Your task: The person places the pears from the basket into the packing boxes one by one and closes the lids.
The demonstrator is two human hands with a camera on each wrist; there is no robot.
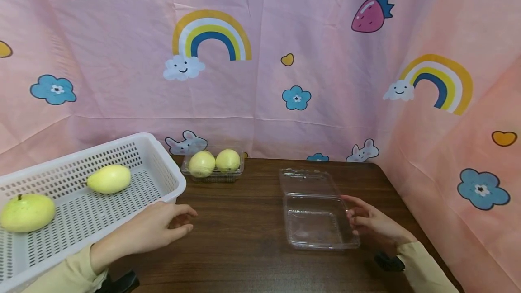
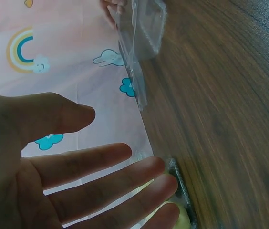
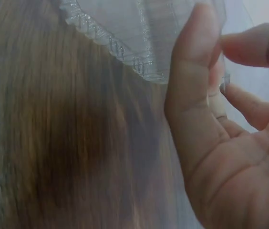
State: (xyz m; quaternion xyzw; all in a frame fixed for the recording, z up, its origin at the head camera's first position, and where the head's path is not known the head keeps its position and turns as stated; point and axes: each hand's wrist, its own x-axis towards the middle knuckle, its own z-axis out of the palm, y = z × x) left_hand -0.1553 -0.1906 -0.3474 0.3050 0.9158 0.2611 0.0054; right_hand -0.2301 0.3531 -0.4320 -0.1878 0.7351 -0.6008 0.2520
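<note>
A clear plastic clamshell box (image 1: 321, 227) lies with its lid (image 1: 307, 182) folded back on the right part of the table. My right hand (image 1: 376, 225) is at the box's right side, its thumb (image 3: 191, 71) and fingers pinching the rim; part of the contact is hidden. My left hand (image 1: 158, 225) hovers beside the white basket's near right corner, fingers relaxed and holding nothing. In the left wrist view its fingers (image 2: 96, 167) are spread. Two yellow-green pears, one at the left (image 1: 28, 213) and another (image 1: 110, 179) farther back, lie in the white basket (image 1: 164, 166).
Behind my left hand, near the back edge of the dark wooden table (image 1: 240, 257), a second clear box (image 1: 228, 177) holds two pale yellow pears (image 1: 202, 163). A pink patterned cloth (image 1: 264, 116) hangs along the back and right side.
</note>
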